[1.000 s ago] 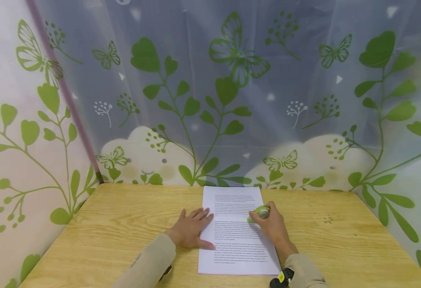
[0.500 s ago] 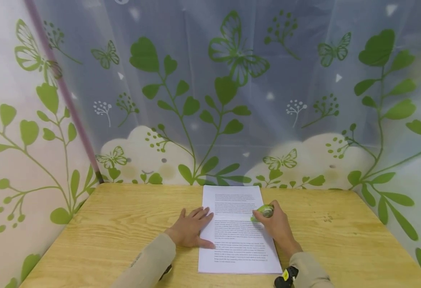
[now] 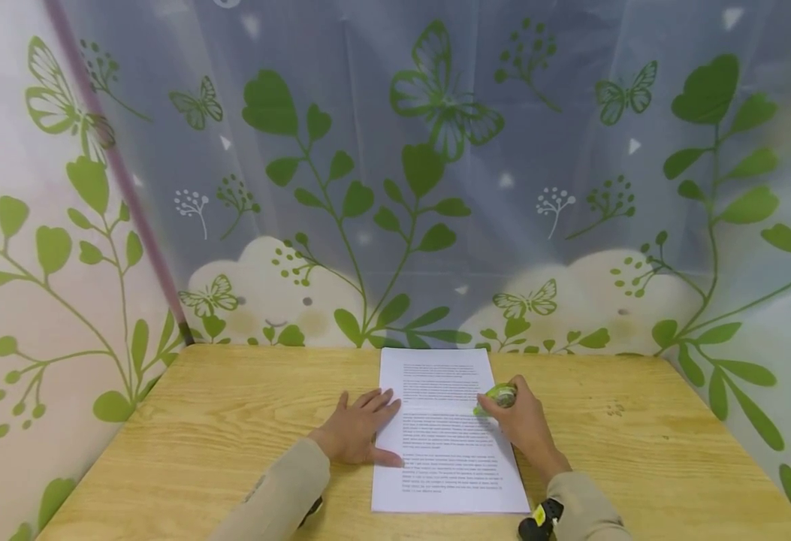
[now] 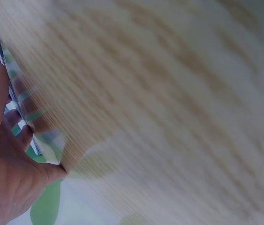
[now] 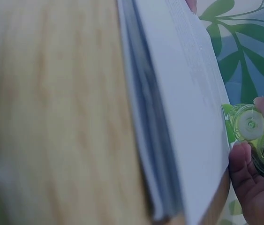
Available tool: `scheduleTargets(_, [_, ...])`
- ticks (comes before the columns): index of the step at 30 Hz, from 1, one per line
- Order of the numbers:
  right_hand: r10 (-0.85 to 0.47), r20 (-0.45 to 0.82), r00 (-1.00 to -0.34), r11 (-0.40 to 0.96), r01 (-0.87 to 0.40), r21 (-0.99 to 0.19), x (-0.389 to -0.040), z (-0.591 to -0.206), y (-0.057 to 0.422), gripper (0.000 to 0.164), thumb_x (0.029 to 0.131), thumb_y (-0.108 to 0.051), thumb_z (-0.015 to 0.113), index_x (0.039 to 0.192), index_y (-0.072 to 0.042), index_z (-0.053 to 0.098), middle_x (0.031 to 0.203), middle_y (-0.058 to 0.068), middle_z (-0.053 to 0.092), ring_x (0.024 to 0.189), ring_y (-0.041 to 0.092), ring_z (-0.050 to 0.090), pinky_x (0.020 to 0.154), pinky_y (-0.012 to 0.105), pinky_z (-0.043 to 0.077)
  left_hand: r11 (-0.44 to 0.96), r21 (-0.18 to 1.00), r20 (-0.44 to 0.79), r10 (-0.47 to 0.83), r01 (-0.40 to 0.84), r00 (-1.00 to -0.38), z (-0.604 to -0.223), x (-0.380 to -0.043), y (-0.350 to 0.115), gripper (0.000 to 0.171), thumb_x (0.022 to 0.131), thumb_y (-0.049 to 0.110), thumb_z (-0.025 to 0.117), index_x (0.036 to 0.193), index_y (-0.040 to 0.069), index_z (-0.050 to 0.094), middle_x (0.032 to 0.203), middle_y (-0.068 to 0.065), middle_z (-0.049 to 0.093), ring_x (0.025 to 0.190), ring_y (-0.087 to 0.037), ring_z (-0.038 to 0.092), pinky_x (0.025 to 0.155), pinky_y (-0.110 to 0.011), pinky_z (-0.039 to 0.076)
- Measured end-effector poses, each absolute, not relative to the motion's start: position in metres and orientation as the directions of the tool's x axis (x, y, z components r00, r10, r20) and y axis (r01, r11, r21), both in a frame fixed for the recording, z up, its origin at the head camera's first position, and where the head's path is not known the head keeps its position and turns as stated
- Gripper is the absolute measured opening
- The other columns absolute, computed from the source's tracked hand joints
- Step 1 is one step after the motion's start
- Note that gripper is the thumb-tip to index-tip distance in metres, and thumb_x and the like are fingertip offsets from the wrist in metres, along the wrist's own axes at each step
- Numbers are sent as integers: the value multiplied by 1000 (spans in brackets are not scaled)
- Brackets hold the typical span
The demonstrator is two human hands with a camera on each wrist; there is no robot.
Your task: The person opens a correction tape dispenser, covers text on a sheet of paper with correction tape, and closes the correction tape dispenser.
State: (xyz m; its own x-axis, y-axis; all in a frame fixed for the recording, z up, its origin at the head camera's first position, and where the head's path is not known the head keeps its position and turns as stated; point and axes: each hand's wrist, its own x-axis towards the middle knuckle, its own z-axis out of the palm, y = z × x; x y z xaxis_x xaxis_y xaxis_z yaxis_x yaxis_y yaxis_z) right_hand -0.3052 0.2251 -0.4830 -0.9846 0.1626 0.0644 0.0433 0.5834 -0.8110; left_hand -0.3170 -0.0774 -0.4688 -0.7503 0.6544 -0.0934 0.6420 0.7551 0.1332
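Hands: two, bare. Left hand [image 3: 357,430] lay on the left edge of the stack, fingers spread and straight, grasping nothing; thumb reached onto the page. Right hand [image 3: 525,428] had fingers curled round the dispenser, pinching it.
Tape dispenser: one [image 3: 501,396]. Clear green plastic, rounded body, round pale reel inside, flat green tip. Sat at the right side of the page, about mid-height, tip toward the print; pressure on the paper couldn't be told.
Paper stack: one [image 3: 445,505], flat, portrait, between the hands. Smooth white sheets, layered edges, sheet count unreadable. Top page carried four blocks of fine print.
Table: one [image 3: 253,398], pale yellow wood grain.
Sleeves: two, beige cloth [image 3: 276,488].
Wrist unit: black, yellow label [image 3: 541,518], at the right cuff.
Backdrop: thin creased sheeting [image 3: 381,75], blue-grey and white, six green butterflies, two pale clouds, heart-shaped leaves.
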Motion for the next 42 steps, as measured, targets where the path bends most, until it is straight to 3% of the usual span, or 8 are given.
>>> scheduleTargets(17, [186,59,-981,543,53,-838,-307,-487,228,50,86,-37,72,108,-4,41,89,13,58,61,17,55,53,28,48,760,156,-96,648,631,-756,-467,-317,-79,99,78,76,51,151,13,28,156,-9,21,142,-30,17,103,-69,13])
scheduleTargets(23, [280,-13,-960,288,97,-953,-308,-493,241,63,87,-49,66,121,-2,41,77,9,61,58,17,59,58,26,49,758,155,-98,650,634,-754,-469,-318,-79,100,78,77,50,152,13,28,156,-9,21,142,-30,17,103,-69,13])
scheduleTargets(27, [310,-55,-949,142,103,-984,-308,-492,246,72,85,-54,65,127,-1,40,78,8,62,62,16,61,61,25,51,763,142,-96,645,631,-758,-470,-319,-80,100,78,77,50,152,13,28,156,-9,22,142,-30,18,103,-69,14])
scheduleTargets(31, [311,-44,-949,164,99,-981,-307,-491,243,65,84,-50,68,119,-2,42,77,8,61,62,16,60,59,25,51,765,138,-96,643,630,-760,-471,-319,-81,100,77,77,50,152,14,28,156,-8,22,142,-29,18,103,-68,14])
scheduleTargets(37, [278,10,-961,332,86,-939,-306,-491,235,62,82,-46,73,114,-2,43,75,8,57,56,16,56,54,26,48,762,140,-93,646,632,-758,-473,-319,-79,100,77,78,49,152,14,28,157,-8,21,142,-29,17,103,-69,14])
scheduleTargets(42, [244,45,-969,463,76,-883,-306,-493,232,60,83,-47,72,114,-5,43,84,9,58,58,15,56,55,27,47,757,139,-87,652,639,-753,-474,-319,-78,101,77,78,48,152,14,27,157,-9,21,142,-29,18,103,-69,14])
